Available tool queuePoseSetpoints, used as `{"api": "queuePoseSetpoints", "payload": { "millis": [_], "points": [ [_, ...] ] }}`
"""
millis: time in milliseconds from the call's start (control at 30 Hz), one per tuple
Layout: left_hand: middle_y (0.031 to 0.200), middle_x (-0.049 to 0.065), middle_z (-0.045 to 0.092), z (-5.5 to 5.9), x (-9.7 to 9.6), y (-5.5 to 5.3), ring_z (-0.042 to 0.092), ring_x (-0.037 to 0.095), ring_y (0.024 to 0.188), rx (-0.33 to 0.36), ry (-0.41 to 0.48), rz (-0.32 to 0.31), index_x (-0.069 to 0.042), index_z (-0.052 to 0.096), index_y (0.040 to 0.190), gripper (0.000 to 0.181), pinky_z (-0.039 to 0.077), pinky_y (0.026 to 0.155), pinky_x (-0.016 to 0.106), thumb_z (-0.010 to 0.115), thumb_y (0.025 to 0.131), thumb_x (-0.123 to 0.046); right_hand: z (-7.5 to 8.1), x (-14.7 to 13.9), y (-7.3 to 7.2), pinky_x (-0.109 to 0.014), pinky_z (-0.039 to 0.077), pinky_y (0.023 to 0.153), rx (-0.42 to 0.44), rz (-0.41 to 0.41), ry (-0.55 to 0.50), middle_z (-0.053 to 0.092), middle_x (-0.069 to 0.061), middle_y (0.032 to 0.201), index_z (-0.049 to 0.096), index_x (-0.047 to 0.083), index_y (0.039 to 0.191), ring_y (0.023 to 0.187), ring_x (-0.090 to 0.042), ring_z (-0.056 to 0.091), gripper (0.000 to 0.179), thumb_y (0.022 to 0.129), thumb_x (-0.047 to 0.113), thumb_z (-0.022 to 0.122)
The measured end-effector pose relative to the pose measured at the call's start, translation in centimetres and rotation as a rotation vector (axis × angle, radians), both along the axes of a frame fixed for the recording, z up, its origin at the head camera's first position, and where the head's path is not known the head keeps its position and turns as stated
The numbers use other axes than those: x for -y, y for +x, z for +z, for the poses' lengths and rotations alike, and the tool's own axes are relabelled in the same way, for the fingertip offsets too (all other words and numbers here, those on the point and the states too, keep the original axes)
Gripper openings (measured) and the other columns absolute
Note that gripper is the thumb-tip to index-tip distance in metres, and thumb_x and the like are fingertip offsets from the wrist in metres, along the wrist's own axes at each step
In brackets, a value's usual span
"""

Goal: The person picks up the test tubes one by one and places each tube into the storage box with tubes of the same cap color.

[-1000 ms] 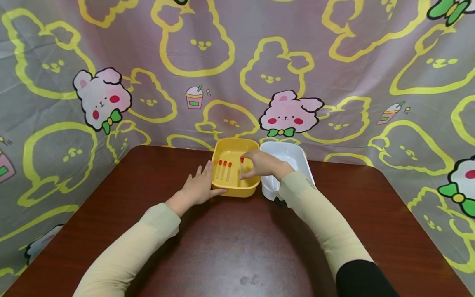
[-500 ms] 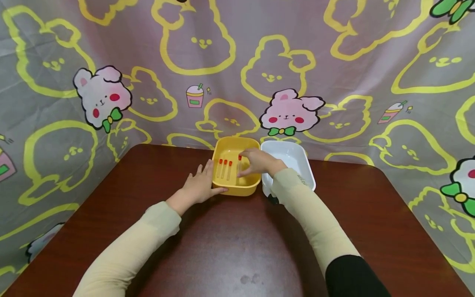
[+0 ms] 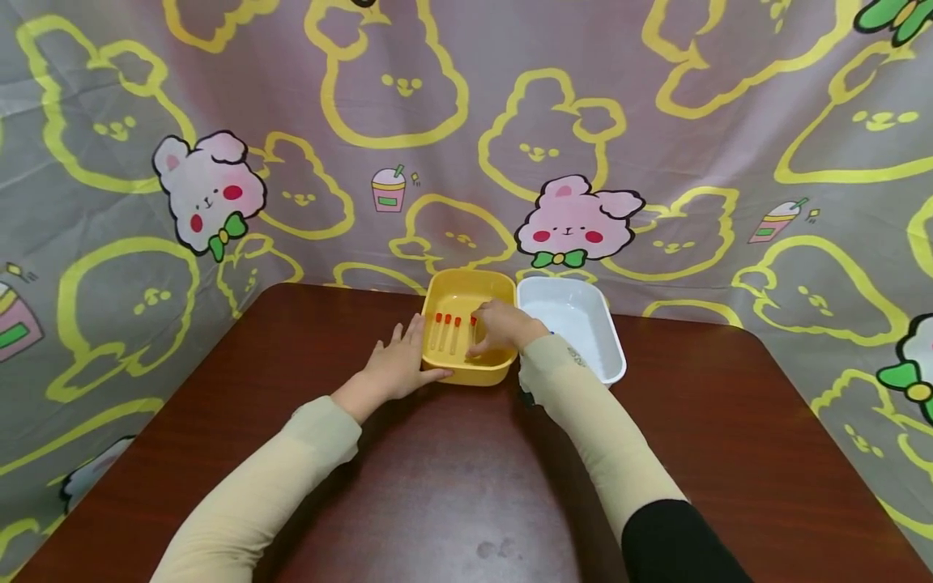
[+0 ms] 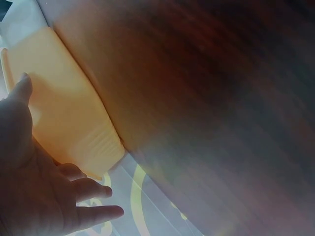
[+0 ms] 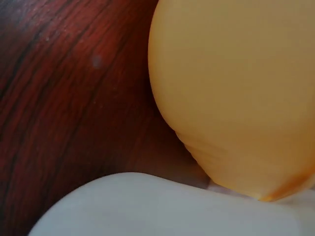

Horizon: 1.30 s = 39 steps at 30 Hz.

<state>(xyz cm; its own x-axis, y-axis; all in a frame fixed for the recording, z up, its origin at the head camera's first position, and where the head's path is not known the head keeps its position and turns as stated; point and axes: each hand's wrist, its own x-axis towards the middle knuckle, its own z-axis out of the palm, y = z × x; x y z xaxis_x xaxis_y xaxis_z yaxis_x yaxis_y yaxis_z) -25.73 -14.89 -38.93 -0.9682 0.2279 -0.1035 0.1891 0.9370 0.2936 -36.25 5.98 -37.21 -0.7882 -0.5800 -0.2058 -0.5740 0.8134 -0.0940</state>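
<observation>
A yellow plastic basin [image 3: 477, 374] stands on the table, with three slim clear tubes [image 3: 448, 317] with red caps lying side by side in it. My right hand [image 3: 504, 325] reaches inside and holds another red-capped tube [image 3: 473, 321] between fingers and thumb, right of that row. Most of this tube's body is hard to make out. Against the basin's left side rests my left hand [image 3: 394, 368], fingers straight, thumb along the front wall. The left wrist view shows these spread fingers beside the yellow wall [image 4: 74, 108]. Neither hand appears in the right wrist view.
A white basin [image 3: 586, 316] sits just right of the yellow one, partly behind my right forearm. A small bit of blue shows near its left side. Behind the dark wooden table [image 3: 437, 478] hangs a patterned cloth [image 3: 466, 162].
My right hand has moved a little left and down into the yellow basin with the red-capped tube, closer to the other three. The left hand stays at the basin's side.
</observation>
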Motion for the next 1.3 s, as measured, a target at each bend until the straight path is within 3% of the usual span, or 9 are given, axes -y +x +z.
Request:
{"api": "queuePoseSetpoints", "payload": {
  "millis": [167,400,733,900,1067,1300],
  "points": [
    [0.171,0.016,0.001,0.09,-0.05,-0.03,0.013,0.043,0.153,-0.001,-0.006,0.004,-0.002,-0.003,0.164,0.114,0.021,0.117,0.065,0.061,0.094,-0.066,-0.04,0.02,-0.1,-0.042,0.037,0.114,-0.008,-0.018,0.007,0.054,-0.013,0.147,0.055,0.003,0.147,0.132,-0.028,0.051,0.088,0.083,0.059,0.08],
    [0.171,0.015,0.001,0.06,-0.12,0.0,0.013,0.043,0.153,-0.001,-0.001,0.005,-0.003,-0.003,0.164,0.114,0.02,0.117,0.065,0.061,0.094,-0.066,0.05,0.06,-0.17,-0.041,0.046,0.104,-0.054,0.048,0.082,0.062,-0.011,0.129,0.065,0.005,0.133,0.114,-0.027,0.057,0.074,0.085,0.059,0.077],
    [0.171,0.015,0.002,-0.12,-0.1,0.04,0.014,0.043,0.153,-0.002,-0.002,0.008,-0.003,-0.003,0.164,0.115,0.021,0.117,0.065,0.061,0.094,-0.066,-0.14,0.17,-0.19,-0.041,0.047,0.102,-0.052,0.055,0.123,0.063,-0.009,0.124,0.067,0.008,0.128,0.109,-0.026,0.057,0.065,0.088,0.06,0.073],
    [0.171,0.015,0.002,-0.05,-0.03,0.01,0.014,0.043,0.153,0.001,-0.002,0.008,-0.002,-0.002,0.164,0.115,0.021,0.117,0.065,0.062,0.094,-0.066,0.0,0.29,0.01,-0.043,0.045,0.107,-0.057,0.058,0.147,0.061,-0.011,0.134,0.064,0.008,0.137,0.12,-0.029,0.057,0.071,0.089,0.06,0.071],
    [0.171,0.015,0.002,-0.09,0.01,0.06,0.014,0.043,0.153,0.001,-0.01,0.009,-0.002,-0.002,0.164,0.114,0.021,0.117,0.065,0.061,0.094,-0.067,0.12,0.45,0.22,-0.045,0.036,0.115,-0.028,0.04,0.176,0.051,-0.014,0.151,0.05,0.006,0.153,0.136,-0.033,0.048,0.084,0.091,0.061,0.068],
    [0.171,0.016,0.002,-0.06,-0.1,0.07,0.014,0.043,0.153,0.003,-0.009,0.006,-0.002,-0.001,0.164,0.114,0.021,0.117,0.065,0.061,0.094,-0.066,0.23,0.3,0.39,-0.044,0.033,0.117,-0.019,0.028,0.183,0.046,-0.014,0.156,0.045,0.006,0.156,0.141,-0.033,0.044,0.089,0.091,0.062,0.069]
  ]
}}
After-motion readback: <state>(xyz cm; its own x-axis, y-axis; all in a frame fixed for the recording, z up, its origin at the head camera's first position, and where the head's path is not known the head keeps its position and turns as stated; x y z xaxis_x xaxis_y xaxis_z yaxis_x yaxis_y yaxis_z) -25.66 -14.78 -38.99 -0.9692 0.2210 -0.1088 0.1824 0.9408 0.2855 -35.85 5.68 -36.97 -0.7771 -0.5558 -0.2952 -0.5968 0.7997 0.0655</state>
